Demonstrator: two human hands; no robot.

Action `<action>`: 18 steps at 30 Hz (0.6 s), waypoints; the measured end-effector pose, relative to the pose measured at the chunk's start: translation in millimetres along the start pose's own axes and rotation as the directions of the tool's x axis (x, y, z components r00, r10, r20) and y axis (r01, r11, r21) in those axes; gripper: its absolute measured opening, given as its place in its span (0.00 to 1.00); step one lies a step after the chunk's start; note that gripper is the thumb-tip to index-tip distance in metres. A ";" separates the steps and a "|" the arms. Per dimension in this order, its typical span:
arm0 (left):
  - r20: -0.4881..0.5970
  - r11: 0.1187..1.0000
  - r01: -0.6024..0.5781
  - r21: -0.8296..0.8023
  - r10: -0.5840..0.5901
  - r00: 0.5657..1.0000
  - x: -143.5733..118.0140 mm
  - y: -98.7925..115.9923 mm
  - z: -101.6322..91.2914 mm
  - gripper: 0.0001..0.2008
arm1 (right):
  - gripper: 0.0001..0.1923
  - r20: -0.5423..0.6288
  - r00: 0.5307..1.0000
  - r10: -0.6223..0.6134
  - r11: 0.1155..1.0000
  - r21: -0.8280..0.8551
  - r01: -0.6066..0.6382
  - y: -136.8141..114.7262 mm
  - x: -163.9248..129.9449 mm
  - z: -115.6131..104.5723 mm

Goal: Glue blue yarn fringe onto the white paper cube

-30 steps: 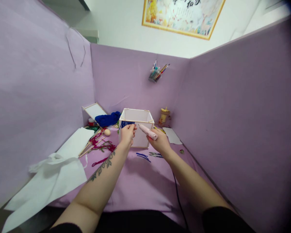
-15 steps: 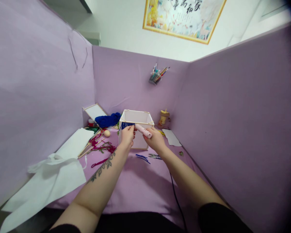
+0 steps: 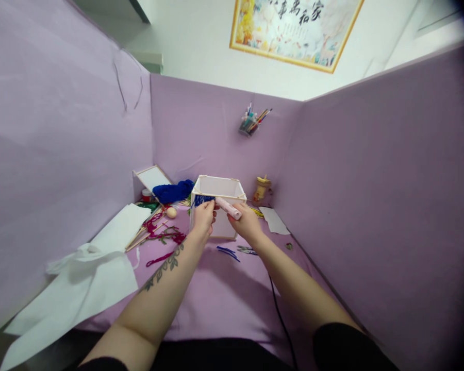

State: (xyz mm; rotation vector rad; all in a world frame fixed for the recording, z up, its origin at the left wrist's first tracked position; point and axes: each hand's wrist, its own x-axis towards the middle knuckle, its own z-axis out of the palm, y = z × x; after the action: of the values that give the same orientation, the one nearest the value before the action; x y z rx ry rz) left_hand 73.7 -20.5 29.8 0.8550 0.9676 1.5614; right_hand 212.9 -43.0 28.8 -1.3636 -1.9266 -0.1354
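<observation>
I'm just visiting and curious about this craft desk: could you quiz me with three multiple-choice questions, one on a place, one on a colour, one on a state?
1. Where is the pen cup?
A. on the back partition
B. on the white paper
C. inside the box

2. What colour is the yarn heap left of the box?
A. yellow
B. blue
C. orange

3. What does the right hand hold?
A. scissors
B. nothing
C. a pink tool

Answers: 1 A, it hangs high on the partition; 2 B, deep blue; 3 C, the fingers are wrapped around it.
</observation>
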 end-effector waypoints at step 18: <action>-0.047 0.997 0.061 -0.037 -0.063 0.997 -19.6 -5.3 -10.2 0.07 | 0.06 -0.039 0.998 -0.048 0.997 0.052 0.050 2.7 -2.9 4.7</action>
State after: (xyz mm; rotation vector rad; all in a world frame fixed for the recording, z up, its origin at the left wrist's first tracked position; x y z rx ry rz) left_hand 70.3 -40.7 19.9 0.7595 0.9890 1.5476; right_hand 213.1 -41.8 22.7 -1.2712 -1.9193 -0.1314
